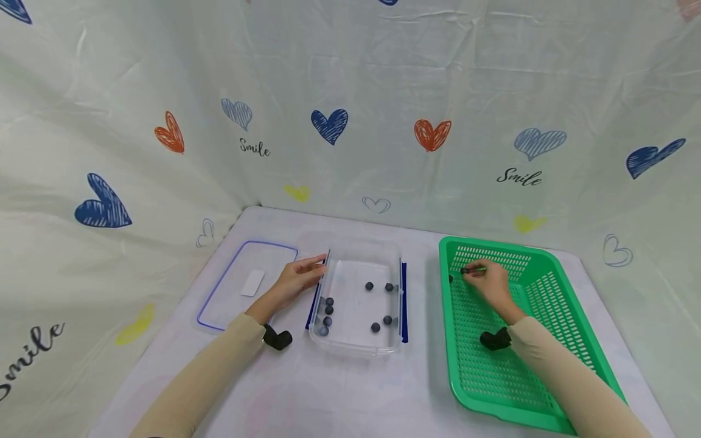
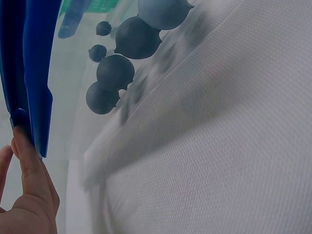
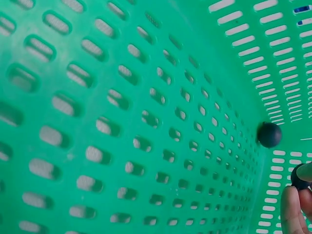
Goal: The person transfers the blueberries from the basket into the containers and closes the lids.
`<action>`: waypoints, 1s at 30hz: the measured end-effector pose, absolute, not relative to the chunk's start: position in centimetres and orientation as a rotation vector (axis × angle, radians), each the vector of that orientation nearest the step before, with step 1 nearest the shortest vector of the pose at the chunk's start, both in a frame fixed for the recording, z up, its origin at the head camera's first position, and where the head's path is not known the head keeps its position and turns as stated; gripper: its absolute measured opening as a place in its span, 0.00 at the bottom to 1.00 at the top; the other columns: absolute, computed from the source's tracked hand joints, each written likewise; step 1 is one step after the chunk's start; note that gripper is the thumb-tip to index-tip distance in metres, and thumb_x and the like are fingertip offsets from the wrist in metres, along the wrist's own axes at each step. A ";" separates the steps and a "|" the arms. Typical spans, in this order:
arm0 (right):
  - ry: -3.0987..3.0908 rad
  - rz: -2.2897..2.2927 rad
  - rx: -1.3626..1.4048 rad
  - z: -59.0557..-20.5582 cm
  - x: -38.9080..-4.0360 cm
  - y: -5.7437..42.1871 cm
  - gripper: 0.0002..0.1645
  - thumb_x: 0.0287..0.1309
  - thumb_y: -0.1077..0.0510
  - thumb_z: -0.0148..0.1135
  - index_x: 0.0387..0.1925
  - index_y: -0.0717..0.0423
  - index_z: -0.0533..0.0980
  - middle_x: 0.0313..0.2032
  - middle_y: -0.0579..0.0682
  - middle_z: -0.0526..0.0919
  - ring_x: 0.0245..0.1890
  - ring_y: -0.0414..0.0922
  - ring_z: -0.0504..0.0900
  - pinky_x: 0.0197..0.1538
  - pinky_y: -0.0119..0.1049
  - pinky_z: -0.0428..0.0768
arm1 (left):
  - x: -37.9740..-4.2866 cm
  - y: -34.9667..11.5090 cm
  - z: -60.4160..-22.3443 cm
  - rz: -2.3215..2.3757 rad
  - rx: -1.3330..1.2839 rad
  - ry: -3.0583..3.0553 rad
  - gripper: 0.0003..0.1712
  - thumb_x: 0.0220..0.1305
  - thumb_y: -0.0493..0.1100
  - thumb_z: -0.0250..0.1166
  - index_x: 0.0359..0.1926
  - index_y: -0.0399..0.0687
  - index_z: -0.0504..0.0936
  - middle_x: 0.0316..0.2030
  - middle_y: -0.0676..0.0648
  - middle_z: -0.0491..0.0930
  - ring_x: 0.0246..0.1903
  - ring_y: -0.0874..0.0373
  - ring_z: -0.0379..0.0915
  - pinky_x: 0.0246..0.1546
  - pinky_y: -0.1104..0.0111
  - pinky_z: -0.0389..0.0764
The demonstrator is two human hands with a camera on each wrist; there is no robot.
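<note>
In the head view, a clear plastic box [image 1: 356, 349] with blue side latches [image 1: 404, 304] holds several dark blueberries [image 1: 375, 327]. Several of them line up along its left wall. My left hand [image 1: 298, 278] is at the box's left side, fingers nearly straight; in the left wrist view its fingertips touch the lower end of a blue latch [image 2: 38, 83]. Over the far left corner of a green basket [image 1: 448, 340], my right hand [image 1: 490, 283] pinches a blueberry [image 3: 298, 176] between thumb and finger. Another blueberry [image 3: 269, 134] lies in the basket's corner close by.
A clear lid with a blue-edged seal [image 1: 219, 298] lies flat left of the box, with a small white rectangle [image 1: 252, 283] on it. A pale cloth covers the table [image 1: 306, 395]. Behind it hangs a white curtain [image 1: 378, 164] printed with hearts.
</note>
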State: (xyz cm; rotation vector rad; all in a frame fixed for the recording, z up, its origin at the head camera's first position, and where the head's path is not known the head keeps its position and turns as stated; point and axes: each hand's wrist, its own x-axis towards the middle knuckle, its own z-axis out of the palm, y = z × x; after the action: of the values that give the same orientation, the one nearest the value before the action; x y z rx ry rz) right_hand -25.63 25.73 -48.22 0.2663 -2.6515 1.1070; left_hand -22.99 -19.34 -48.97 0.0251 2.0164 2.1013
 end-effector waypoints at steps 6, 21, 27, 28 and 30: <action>-2.668 1.100 0.264 -47.9 -25.4 26.1 0.11 0.49 0.67 0.66 0.37 0.67 0.78 0.34 0.62 0.81 0.32 0.53 0.82 0.31 0.37 0.81 | -23.0 -19.3 -49.0 2.110 0.018 2.016 0.31 0.56 0.46 0.67 0.61 0.47 0.71 0.44 0.45 0.76 0.51 0.52 0.71 0.49 0.70 0.75; -2.654 1.120 0.298 -46.2 -24.6 26.3 0.11 0.50 0.66 0.66 0.38 0.65 0.78 0.35 0.60 0.81 0.34 0.53 0.82 0.32 0.32 0.81 | -23.0 -19.3 -49.0 2.102 0.019 1.999 0.31 0.56 0.46 0.66 0.61 0.48 0.71 0.45 0.45 0.75 0.54 0.49 0.69 0.50 0.70 0.74; -2.649 1.166 0.322 -45.2 -24.1 26.4 0.12 0.51 0.64 0.65 0.39 0.63 0.77 0.36 0.59 0.80 0.32 0.39 0.80 0.32 0.26 0.80 | -23.0 -19.3 -49.0 2.106 0.016 2.006 0.31 0.56 0.46 0.67 0.61 0.48 0.71 0.45 0.45 0.75 0.51 0.53 0.71 0.50 0.69 0.74; -2.649 1.179 0.325 -45.1 -24.1 26.4 0.12 0.52 0.64 0.65 0.39 0.63 0.77 0.37 0.59 0.80 0.32 0.37 0.80 0.32 0.25 0.79 | -23.0 -19.3 -49.0 2.104 0.012 2.008 0.31 0.56 0.47 0.67 0.61 0.48 0.72 0.45 0.45 0.75 0.51 0.53 0.71 0.50 0.69 0.74; -2.647 1.204 0.334 -44.8 -24.0 26.4 0.12 0.52 0.64 0.66 0.40 0.63 0.77 0.37 0.59 0.80 0.31 0.33 0.79 0.32 0.24 0.79 | -23.0 -19.3 -49.0 2.108 0.003 2.008 0.31 0.55 0.47 0.67 0.60 0.49 0.72 0.45 0.45 0.76 0.50 0.54 0.72 0.49 0.69 0.75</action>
State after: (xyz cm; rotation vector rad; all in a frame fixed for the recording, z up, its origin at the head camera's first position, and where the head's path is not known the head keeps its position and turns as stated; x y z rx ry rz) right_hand -23.97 26.40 -44.82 0.3341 -2.6474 1.2042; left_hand -22.99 -19.31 -48.99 0.0030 2.0079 2.1084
